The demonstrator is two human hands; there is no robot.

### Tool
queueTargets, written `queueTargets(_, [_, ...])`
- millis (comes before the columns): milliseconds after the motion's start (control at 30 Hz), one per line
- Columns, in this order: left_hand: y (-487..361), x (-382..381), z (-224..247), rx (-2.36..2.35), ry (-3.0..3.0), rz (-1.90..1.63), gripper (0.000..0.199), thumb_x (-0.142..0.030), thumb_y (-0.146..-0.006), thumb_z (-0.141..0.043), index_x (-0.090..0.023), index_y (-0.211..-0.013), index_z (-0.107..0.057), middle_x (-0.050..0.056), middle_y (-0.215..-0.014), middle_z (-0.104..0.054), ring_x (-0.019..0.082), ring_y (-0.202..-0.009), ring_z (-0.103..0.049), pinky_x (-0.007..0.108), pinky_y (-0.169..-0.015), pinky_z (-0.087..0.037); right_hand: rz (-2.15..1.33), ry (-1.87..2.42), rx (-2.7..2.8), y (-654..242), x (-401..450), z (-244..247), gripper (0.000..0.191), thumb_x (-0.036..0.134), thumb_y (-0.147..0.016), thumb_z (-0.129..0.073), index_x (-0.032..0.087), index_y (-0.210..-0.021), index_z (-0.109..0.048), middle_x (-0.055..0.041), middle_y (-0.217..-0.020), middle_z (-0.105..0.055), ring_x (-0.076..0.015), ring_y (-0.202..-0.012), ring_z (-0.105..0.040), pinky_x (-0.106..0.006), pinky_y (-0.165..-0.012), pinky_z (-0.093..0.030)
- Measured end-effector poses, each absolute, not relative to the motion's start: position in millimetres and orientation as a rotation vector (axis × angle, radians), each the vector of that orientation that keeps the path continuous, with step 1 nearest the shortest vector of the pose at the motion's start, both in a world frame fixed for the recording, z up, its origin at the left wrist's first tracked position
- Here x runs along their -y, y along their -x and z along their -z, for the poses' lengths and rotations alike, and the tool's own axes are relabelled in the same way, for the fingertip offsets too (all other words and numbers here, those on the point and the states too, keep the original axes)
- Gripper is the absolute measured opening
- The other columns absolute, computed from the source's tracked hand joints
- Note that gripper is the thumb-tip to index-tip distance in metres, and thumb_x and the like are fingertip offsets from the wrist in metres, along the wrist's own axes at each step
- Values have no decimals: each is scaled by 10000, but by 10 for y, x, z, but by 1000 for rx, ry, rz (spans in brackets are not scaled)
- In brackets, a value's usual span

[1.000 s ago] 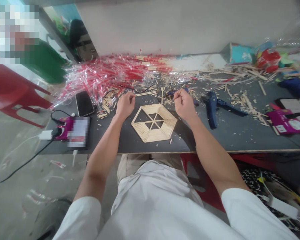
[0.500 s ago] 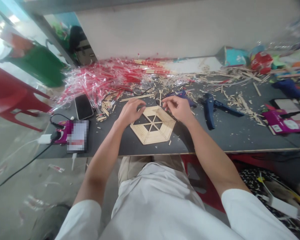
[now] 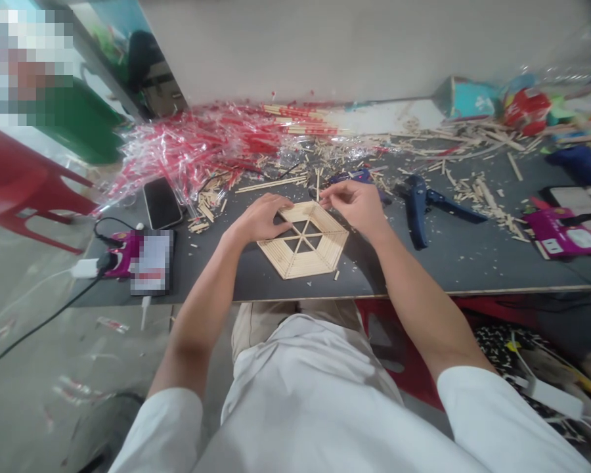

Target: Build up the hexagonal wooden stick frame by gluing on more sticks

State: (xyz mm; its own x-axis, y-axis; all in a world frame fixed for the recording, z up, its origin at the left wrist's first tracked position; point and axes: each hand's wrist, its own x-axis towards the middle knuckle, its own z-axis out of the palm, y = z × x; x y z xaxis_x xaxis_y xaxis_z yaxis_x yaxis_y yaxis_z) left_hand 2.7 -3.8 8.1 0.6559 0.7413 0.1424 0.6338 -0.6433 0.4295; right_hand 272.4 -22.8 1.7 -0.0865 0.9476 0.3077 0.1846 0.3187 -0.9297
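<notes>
A flat hexagon of pale wooden sticks lies on the dark table, with spokes meeting at its centre and rows of sticks between them. Its upper-left section is open. My left hand curves around that side, fingertips at the top edge and thumb on the frame. At the top corner my right hand has thumb and fingers pinched together; what is between them is too small to make out. A thin stick points away from me just beside these fingertips. Behind the right hand lies a blue glue gun, partly hidden.
Blue cutters lie open on the right. Red-and-clear wrappers heap up at the back left, and cut stick pieces are scattered about. Phones and a purple power box with cables sit towards the sides.
My left thumb has come down and inward onto the hexagon. My right hand stays pinched, its fingertips slightly closer to the top corner. The camera view has shifted a little.
</notes>
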Motion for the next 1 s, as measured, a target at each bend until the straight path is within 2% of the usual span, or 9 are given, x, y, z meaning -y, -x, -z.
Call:
queueTargets(200, [-23, 12, -84, -1072, -2531, -401, 499, -364, -891, -776, -165, -1334, -661, 156, -1405, -695, 323, -1326, -617, 484, -1171, -445, -960, 1020, 1445, -2723, 214, 7, 126, 328, -850, -796, 235, -907, -733, -59, -947, -812, -224, -876, -804, -481, -966, -675])
queueTargets(400, [-18, -6, -80, -1148, -2543, -385, 497, -384, -900, -810, -160, -1326, -685, 154, -1379, -723, 346, -1327, -628, 507, -1154, -449, -986, 1028, 1540, -2742, 216, 51, 140, 295, -798, -818, 226, -840, -702, -72, -943, -824, -232, -904, -804, -454, -935, -677])
queueTargets(633, [16, -45, -74, -1130, -2498, -441, 339, -231, -930, -748, -192, -1266, -718, 103, -1313, -764, 293, -1262, -677, 442, -1105, -508, -942, 981, 1627, -2768, 197, 78, 120, 194, -744, -763, 230, -761, -650, -73, -1018, -820, -236, -956, -797, -405, -876, -658])
queueTargets(800, [23, -59, -69, -1121, -2478, -481, 289, -171, -930, -711, -203, -1215, -742, 89, -1271, -783, 273, -1220, -708, 438, -1085, -532, -894, 984, 1661, -2782, 187, 95, 86, 207, -752, -756, 231, -740, -675, -77, -1091, -817, -253, -1030, -790, -427, -922, -648])
queueTargets(1000, [31, -57, -53, -1098, -2522, -504, 307, -120, -912, -626, -211, -1175, -758, 66, -1253, -795, 264, -1190, -729, 429, -1074, -548, -868, 970, 1662, -2766, 203, 84, 104, 268, -779, -790, 236, -720, -711, -70, -979, -833, -245, -938, -801, -436, -904, -670])
